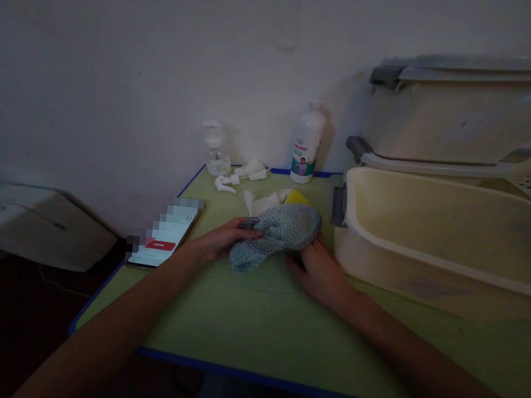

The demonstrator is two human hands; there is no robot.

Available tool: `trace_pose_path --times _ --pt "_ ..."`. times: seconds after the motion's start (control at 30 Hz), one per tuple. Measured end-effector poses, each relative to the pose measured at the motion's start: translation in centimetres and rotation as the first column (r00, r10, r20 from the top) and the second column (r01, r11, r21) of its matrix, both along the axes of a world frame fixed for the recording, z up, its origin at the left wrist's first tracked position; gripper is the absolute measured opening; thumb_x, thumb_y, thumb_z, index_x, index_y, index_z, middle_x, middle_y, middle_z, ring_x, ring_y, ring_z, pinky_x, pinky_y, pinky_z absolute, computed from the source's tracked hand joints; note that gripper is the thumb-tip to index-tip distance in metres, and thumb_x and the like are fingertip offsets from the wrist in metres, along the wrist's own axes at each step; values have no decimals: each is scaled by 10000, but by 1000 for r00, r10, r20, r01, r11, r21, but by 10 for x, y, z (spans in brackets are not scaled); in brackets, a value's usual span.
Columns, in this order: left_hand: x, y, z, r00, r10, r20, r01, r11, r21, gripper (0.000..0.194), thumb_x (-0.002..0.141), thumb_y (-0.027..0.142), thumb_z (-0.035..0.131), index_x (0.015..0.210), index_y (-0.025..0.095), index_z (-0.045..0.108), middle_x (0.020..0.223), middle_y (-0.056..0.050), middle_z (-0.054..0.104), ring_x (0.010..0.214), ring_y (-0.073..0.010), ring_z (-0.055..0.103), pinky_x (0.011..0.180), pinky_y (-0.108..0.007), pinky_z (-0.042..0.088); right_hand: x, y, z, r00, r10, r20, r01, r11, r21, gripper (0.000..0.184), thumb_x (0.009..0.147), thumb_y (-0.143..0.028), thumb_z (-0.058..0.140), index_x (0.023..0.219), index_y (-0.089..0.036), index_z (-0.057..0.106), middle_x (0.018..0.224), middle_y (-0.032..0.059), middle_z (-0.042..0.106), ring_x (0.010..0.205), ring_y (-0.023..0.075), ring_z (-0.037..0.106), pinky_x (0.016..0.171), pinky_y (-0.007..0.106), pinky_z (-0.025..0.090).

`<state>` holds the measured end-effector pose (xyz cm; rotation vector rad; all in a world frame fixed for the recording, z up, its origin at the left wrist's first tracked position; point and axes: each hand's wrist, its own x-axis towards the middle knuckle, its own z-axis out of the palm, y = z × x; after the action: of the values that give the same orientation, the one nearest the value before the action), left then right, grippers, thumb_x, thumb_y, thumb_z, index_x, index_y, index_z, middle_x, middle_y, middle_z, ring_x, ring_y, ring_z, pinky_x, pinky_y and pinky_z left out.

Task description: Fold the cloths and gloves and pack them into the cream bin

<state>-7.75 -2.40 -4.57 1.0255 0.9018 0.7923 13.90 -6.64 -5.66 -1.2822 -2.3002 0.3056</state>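
Note:
A soft grey-blue textured piece (286,225), shaped rather like a knitted slipper with a dark checked edge, is held above the table between both hands. My left hand (226,239) is closed on its left part, thumb on top. At the rounded right end, my right hand (313,266) grips from below; some of its fingers are hidden behind the piece. Just behind it lie a yellow item (296,197), perhaps a sponge, and crumpled white material (262,202), both partly covered from view.
On the green table (253,323) stand a clear pump bottle (217,154), a white labelled bottle (307,143) and a large cream bin (395,261). A white spray nozzle (226,183) and a phone (165,236) lie at left. Stacked lidded bins (442,116) rise behind, against the wall.

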Motion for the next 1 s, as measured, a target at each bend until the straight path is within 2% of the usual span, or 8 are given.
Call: trace_pose_path --times 0.33,0.43,0.57,0.7,0.8,0.87,0.93,1.0 --pt "22 2 -3 972 140 187 -175 966 189 459 525 -2 681 954 156 657 1013 -20 671 971 -153 600 927 -276 417 -1 -1 1 990 117 -78 -111 991 80 737 776 -143 452 1423 -157 100 1467 198 268 1380 298 241 1080 530 311" --pt "22 1 -3 962 210 172 -238 958 158 346 573 29 691 897 144 658 939 -12 676 872 -129 616 876 -266 436 -1 -3 3 991 95 -95 -93 995 25 645 776 -157 458 1361 -114 188 1370 236 393 1296 313 391 1024 518 384" --pt "19 -1 2 953 202 225 -228 969 97 74 688 76 652 725 119 604 878 -41 678 784 -122 632 754 -249 481 0 -4 5 987 29 -159 -35 999 -36 492 767 -172 473 1209 -126 262 1105 217 575 990 302 620 781 474 532" --pt "14 -1 10 925 222 308 -238 971 15 100 811 110 535 727 154 504 771 -35 668 713 -135 658 686 -276 521 -1 -4 2 967 39 -252 -34 999 22 352 780 -195 476 1064 -180 269 940 157 619 816 265 666 653 411 552" --pt "9 0 14 947 227 228 -242 970 37 161 875 148 449 717 164 474 505 76 470 349 -22 416 504 -172 453 -2 -6 1 943 92 -321 -45 988 151 363 796 -183 471 1090 -180 258 993 171 616 875 249 665 675 381 555" --pt "5 1 16 970 195 145 -203 978 43 188 891 232 439 722 165 491 452 107 347 277 -4 192 349 -133 276 -2 -7 2 936 105 -335 -33 976 215 424 801 -168 473 1163 -170 252 1021 160 626 906 237 662 706 374 553" --pt "3 0 17 984 177 8 -177 980 88 245 871 350 462 716 166 509 455 100 336 296 -19 164 319 -148 142 -1 -9 4 955 92 -281 -25 972 233 477 803 -145 471 1235 -168 271 1002 123 651 882 225 667 705 365 551" --pt "2 0 17 961 204 -184 -160 961 227 276 780 417 577 690 164 515 500 80 393 360 -36 265 354 -157 176 0 -9 8 984 70 -162 -28 967 252 436 803 -120 466 1227 -172 380 961 93 670 833 217 668 675 347 543"
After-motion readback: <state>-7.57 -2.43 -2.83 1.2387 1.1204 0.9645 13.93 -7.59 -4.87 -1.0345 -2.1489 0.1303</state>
